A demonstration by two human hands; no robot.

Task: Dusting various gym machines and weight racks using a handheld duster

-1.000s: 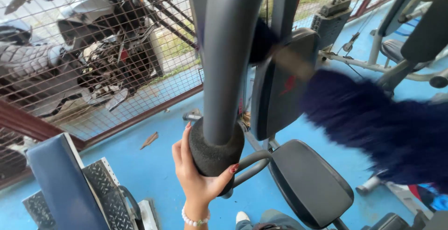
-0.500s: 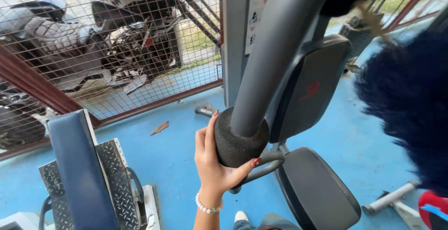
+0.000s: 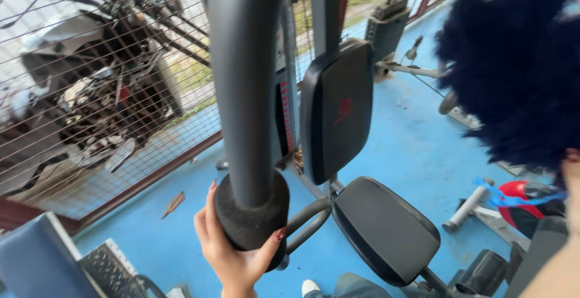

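While cupped upward, left hand point(image 3: 232, 254) fingers curled round the foam grip point(image 3: 252, 213); right hand's state unclear.

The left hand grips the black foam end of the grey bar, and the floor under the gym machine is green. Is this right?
Not quite. In the head view the left hand does grip the black foam end of the grey bar, but the floor is blue, not green.

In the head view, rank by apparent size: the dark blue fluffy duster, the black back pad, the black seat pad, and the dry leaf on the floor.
1. Dark blue fluffy duster, though it is nearest the camera, so its rank is unsure.
2. Black back pad and black seat pad look alike.
3. Dry leaf, clearly smallest.
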